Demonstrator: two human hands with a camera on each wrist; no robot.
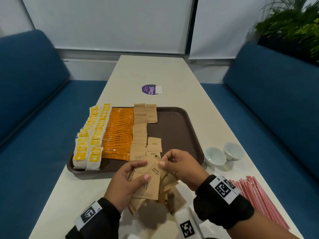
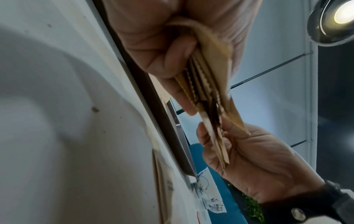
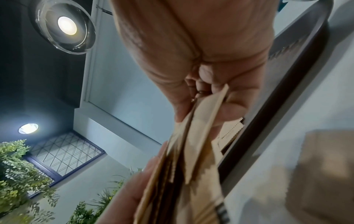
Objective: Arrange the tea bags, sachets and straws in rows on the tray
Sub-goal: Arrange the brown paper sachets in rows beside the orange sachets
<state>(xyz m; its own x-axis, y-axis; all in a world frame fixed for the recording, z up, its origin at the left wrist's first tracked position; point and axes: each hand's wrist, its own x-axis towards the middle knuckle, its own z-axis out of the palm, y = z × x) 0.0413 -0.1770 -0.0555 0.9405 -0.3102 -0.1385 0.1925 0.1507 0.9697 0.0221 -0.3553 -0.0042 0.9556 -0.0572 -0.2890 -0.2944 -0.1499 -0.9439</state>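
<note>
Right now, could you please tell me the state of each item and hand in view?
Left hand: grips a fanned bundle of brown sugar sachets above the table.
Right hand: pinches one sachet of that bundle.
Tray: left part filled, right part bare.
Tea bags: two rows, tray's left edge.
Orange coffee sachets: one overlapping row.
Straws: off the tray, on the table.
Cups: upright, apparently empty.
</note>
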